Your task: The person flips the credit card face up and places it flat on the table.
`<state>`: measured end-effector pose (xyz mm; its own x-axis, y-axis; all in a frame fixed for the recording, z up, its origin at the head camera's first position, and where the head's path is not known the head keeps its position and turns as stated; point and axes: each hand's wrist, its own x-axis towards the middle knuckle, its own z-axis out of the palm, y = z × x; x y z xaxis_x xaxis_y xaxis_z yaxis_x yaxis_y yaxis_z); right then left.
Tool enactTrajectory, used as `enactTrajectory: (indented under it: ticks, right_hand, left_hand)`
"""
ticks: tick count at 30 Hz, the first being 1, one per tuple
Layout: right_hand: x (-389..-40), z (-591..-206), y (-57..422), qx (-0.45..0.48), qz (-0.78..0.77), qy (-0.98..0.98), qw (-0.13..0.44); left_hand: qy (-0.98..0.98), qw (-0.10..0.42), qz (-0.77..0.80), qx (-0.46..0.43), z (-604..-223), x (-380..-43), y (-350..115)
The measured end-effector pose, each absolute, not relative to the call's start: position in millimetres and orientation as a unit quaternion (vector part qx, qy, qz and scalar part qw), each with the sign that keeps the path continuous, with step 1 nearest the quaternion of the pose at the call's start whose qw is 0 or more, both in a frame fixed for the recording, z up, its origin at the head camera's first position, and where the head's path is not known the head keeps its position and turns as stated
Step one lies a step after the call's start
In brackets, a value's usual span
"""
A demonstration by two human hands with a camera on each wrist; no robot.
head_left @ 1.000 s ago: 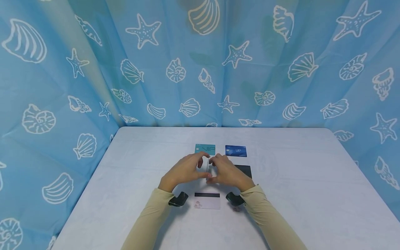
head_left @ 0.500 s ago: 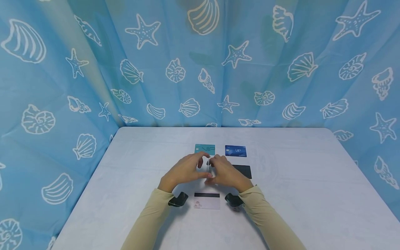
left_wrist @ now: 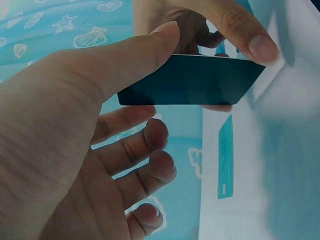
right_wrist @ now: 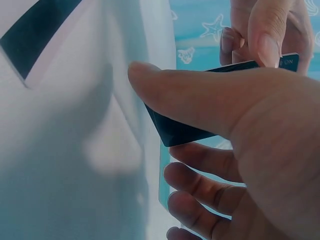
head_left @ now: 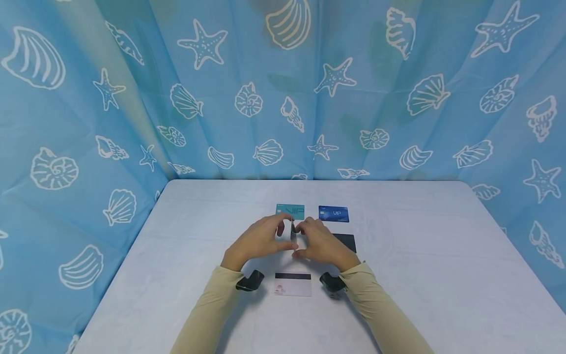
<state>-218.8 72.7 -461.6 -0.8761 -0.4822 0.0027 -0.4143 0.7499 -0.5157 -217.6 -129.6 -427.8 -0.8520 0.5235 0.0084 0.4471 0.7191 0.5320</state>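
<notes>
A dark card, thin and nearly edge-on in the head view, is held upright between my two hands over the table. My left hand pinches one end; the left wrist view shows its thumb on the upper edge of the dark card, with the other fingers loosely curved below. At the other end, my right hand pinches the card between thumb and index finger. Small light lettering shows on the card near the left thumb in the right wrist view.
Beyond the hands lie a teal VIP card and a blue VIP card. A black card is partly covered by the right hand. Nearer is a white card with a black stripe. Wrist cameras hang beneath both wrists.
The held card has turned slightly, from a thin pale edge to a sliver of dark face in the head view. My left hand has shifted slightly left.
</notes>
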Motion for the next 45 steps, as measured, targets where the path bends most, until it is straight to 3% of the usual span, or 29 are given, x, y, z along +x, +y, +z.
enactTrajectory:
  ticks: [45]
  right_hand:
    - [-223.5, -450.3, 85.7, -0.198, -0.256, 0.944, 0.069]
  left_hand:
    - [0.944, 0.047, 0.253, 0.207, -426.0, -224.3, -151.2]
